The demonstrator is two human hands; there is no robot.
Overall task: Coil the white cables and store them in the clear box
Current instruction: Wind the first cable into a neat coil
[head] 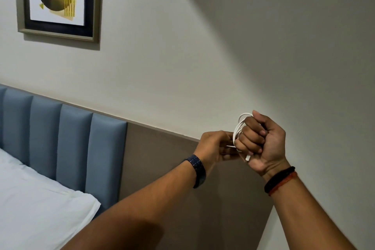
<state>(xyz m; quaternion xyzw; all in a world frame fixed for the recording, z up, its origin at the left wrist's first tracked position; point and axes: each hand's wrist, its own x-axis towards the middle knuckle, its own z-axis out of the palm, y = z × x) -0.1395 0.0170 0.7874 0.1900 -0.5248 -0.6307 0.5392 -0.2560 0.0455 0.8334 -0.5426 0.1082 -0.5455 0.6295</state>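
both arms raised, right hand (261,144) fisted — left hand (215,146) pinching, fingers touching

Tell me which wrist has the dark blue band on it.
The left wrist: its dark blue band is one wide strap, while the right wrist wears thin black and red-orange threads.

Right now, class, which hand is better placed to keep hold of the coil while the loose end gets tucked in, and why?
The right hand: its fingers are already closed around the loops of the white cable. The left hand sits beside it, pinching the cable end, probably freer to tuck.
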